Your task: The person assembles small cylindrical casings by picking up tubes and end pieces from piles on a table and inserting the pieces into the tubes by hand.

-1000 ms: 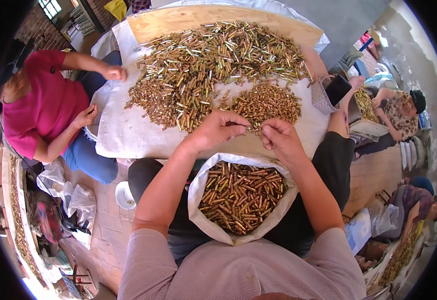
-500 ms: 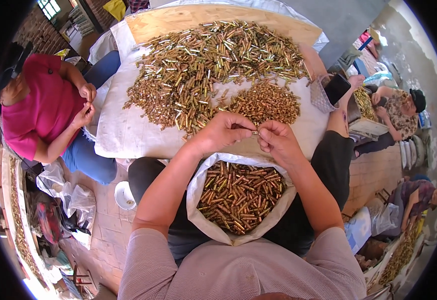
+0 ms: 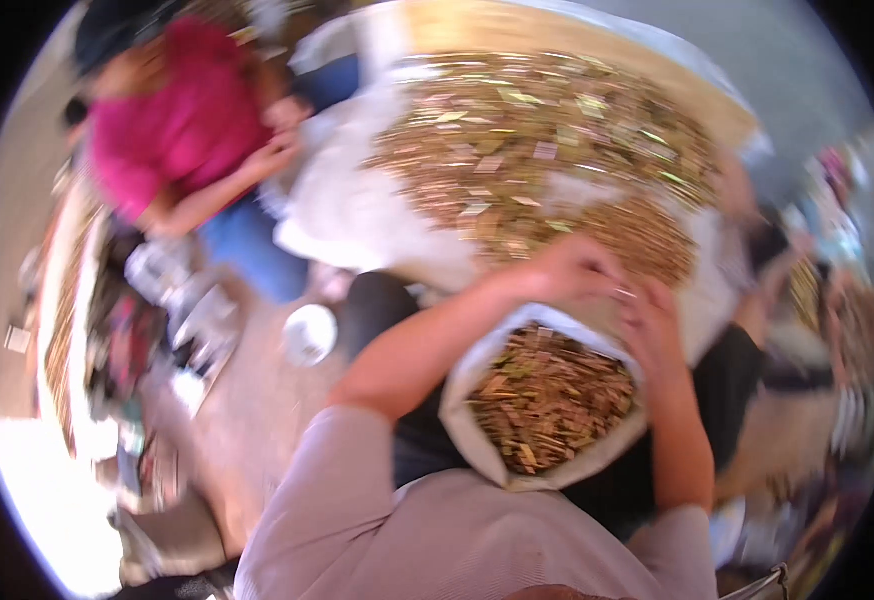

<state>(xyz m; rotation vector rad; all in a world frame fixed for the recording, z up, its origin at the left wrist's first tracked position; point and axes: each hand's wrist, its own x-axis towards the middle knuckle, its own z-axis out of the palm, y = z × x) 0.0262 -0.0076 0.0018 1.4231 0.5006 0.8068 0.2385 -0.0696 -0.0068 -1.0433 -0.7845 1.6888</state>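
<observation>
Blurred by motion, my left hand [image 3: 569, 268] and my right hand [image 3: 649, 312] meet above the far rim of an open white sack [image 3: 464, 412]. Fingertips of both are pinched together around a small shiny metal piece [image 3: 624, 292], whose exact kind does not show. Many slim brass-coloured metal tubes [image 3: 552, 400] fill the sack, which sits on my lap. Beyond my hands, a heap of similar brass-coloured tubes [image 3: 537, 130] is spread over a cloth-covered table [image 3: 332, 220]. A lower pile of smaller coppery pieces [image 3: 647, 235] lies nearest my hands.
A co-worker in a magenta top [image 3: 182, 130] sits at the table's left, hands together. On the floor are a white bowl [image 3: 310, 335] and clear plastic bags [image 3: 207, 320]. A wooden board [image 3: 517, 25] edges the table's far side. Other people at right are smeared.
The view has swung left and blurred, so table, sack and hands appear farther right. My hands stay pinched together, now over the sack's far rim.
</observation>
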